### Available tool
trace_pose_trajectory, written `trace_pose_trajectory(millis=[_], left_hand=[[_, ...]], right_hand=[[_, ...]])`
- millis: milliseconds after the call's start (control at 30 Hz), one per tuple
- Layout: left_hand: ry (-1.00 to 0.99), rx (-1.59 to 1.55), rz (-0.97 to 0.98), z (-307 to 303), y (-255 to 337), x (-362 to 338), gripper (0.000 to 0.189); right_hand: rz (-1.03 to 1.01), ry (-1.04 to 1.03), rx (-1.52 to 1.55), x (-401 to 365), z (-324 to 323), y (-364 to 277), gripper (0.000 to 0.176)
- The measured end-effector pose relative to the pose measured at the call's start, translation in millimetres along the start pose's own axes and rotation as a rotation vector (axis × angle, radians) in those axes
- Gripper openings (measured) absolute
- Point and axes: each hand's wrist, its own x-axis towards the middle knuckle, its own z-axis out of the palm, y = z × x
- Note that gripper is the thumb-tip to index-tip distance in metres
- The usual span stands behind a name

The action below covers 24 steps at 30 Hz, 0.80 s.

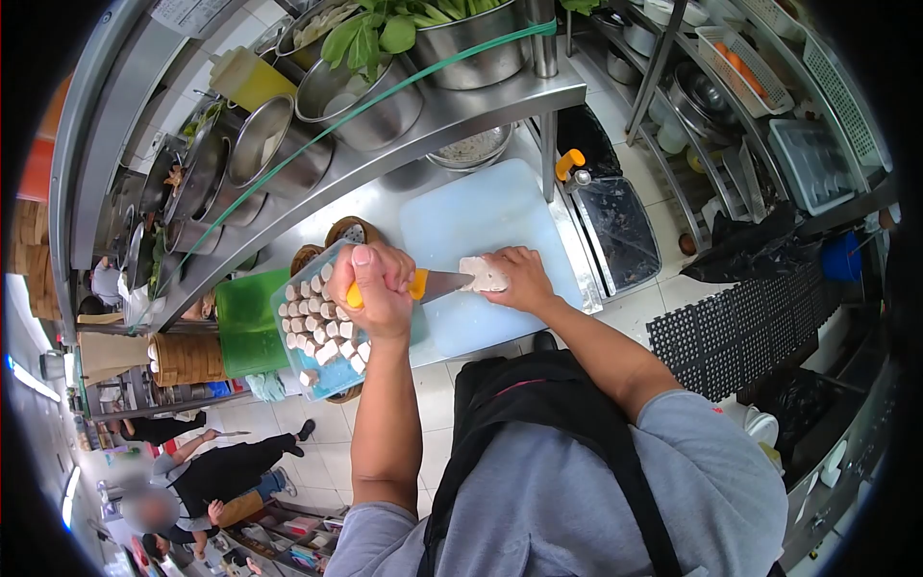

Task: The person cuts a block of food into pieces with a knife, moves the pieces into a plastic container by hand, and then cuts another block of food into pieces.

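The left hand [378, 288] is closed in a fist round the yellow handle of a knife [437, 285], whose blade points across at a pale block [481, 275]. The block is whitish, smooth and roughly rectangular. It lies on the light cutting board [481, 216] near its front edge. The right hand [524, 279] lies over the block's far end, fingers curled down on it, and the blade tip meets its near end. Whether the edge has bitten in cannot be told.

Just beside the knife hand sits a blue tray [332, 383] of cut pieces [317, 322] – small off-white chunks, packed in rows. A steel shelf [461, 111] hangs over the board.
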Motion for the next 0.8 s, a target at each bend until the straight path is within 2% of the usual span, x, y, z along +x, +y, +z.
trace_pose_trajectory(millis=[800], left_hand=[[0.023, 0.023, 0.012, 6.0, 1.5, -0.2, 0.035]], right_hand=[[0.013, -0.007, 0.004, 0.1, -3.3, -2.4, 0.07]])
